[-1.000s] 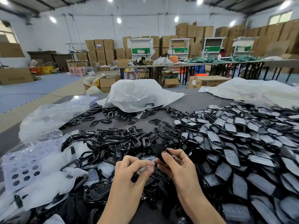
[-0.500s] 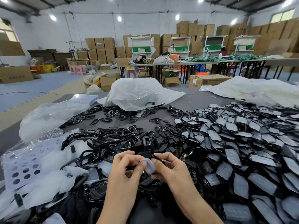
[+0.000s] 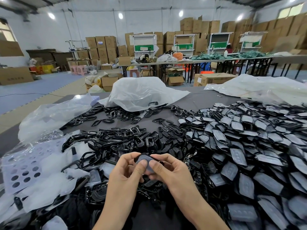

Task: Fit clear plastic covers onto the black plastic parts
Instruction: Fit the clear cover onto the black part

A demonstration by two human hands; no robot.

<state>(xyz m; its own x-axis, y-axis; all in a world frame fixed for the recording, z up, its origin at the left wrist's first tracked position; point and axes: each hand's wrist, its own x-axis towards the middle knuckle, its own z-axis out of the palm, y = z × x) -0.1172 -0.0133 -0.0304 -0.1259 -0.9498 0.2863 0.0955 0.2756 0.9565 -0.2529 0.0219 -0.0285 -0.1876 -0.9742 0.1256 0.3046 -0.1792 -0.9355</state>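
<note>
**Both hands press a clear cover onto a black part at lower centre**

At the lower centre of the frame, the left hand (image 3: pixel 127 170) and the right hand (image 3: pixel 168 172) meet over one black part (image 3: pixel 154 157). Both hands are curled tightly around it, fingers underneath. A clear cover (image 3: pixel 143 158) lies on its upper face, and both thumbs press on that cover side by side. The piece is held just above the table (image 3: pixel 204 100), tilted toward the camera. I cannot tell whether the cover is fully seated.

A large heap of covered parts (image 3: pixel 249 146) fills the right side of the frame. Bare black frames (image 3: pixel 108 140) lie tangled at centre and centre left, reaching up to the hands. A few loose clear covers (image 3: pixel 95 177) sit just left of the left hand. A white sheet with round holes (image 3: pixel 21 166) lies at lower left under crumpled clear plastic. A pale plastic bag (image 3: pixel 141 92) is bunched up at upper centre on the far part of the table. Stacked cardboard boxes (image 3: pixel 101 45) line the back wall.
</note>
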